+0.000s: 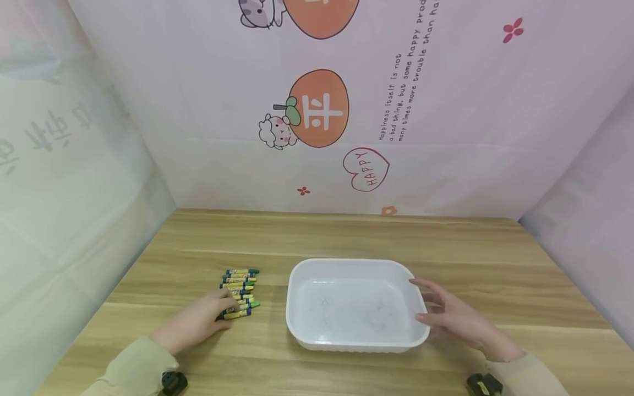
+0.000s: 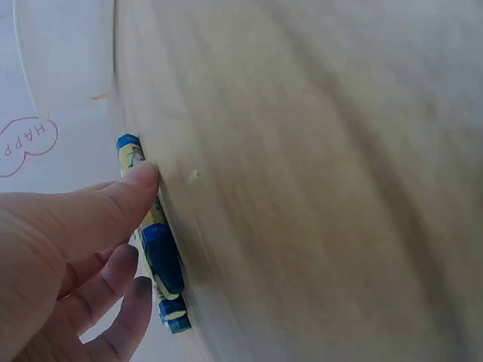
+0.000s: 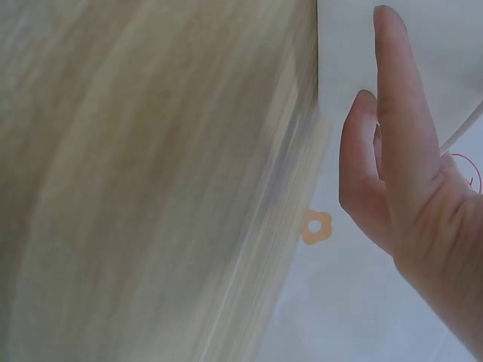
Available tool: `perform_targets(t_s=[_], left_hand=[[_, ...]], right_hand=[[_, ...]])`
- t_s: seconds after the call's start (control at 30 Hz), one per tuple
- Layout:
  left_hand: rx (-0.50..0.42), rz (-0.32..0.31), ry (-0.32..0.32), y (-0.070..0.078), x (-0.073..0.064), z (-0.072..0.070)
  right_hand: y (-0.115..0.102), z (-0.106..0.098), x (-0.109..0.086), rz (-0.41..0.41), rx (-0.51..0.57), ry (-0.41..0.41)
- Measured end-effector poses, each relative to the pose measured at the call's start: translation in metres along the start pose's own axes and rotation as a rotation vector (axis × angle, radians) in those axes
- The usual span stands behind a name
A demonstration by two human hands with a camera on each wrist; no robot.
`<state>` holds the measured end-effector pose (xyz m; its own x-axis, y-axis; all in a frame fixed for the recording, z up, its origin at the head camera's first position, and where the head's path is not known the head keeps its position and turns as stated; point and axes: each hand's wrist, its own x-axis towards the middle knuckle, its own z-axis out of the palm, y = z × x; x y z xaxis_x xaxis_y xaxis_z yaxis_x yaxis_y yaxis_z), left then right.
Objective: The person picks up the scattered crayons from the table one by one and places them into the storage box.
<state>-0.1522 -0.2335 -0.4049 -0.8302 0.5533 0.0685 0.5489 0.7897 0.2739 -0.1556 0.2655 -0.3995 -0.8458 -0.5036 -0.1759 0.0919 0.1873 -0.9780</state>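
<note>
Several crayons (image 1: 240,287) with yellow wrappers and blue bands lie side by side in a row on the wooden table. My left hand (image 1: 203,319) is at the near end of this row, its thumb and curled fingers pinching at the crayons there. In the left wrist view the thumb (image 2: 113,215) presses on a blue-ended crayon (image 2: 162,256); the index finger is mostly hidden. To the right stands a white plastic basin (image 1: 356,347). My right hand (image 1: 460,322) rests at its right rim, thumb and forefinger spread and overlapping the edge.
The wooden table (image 1: 267,234) meets a printed white cloth (image 1: 213,170) at its back edge. More cloth hangs at the left and right sides. Between the crayons and the basin runs a narrow strip of tabletop.
</note>
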Motion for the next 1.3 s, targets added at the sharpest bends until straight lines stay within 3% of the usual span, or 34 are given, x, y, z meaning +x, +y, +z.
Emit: perform_targets(t_s=[0.53,0.73,0.9,1.03,1.17,1.3], left_hand=[[-0.054,0.071,-0.039,-0.009,0.007,0.006],[-0.147,0.078,-0.077,-0.018,0.010,0.005],[-0.229,0.046,-0.098,-0.022,0.011,-0.001],[-0.270,0.009,-0.109,-0.018,0.015,-0.007],[-0.296,0.043,-0.105,-0.007,0.024,-0.015],[-0.311,0.098,-0.101,0.013,0.042,-0.029]], right_hand=[[0.000,0.002,-0.001,-0.005,0.010,0.001],[0.000,0.002,-0.001,-0.001,0.016,0.001],[0.000,0.002,0.000,0.001,0.007,0.008],[-0.001,0.002,0.000,0.003,0.001,0.012],[-0.001,0.001,0.001,0.000,-0.005,0.004],[0.000,0.002,0.000,0.004,-0.009,0.004]])
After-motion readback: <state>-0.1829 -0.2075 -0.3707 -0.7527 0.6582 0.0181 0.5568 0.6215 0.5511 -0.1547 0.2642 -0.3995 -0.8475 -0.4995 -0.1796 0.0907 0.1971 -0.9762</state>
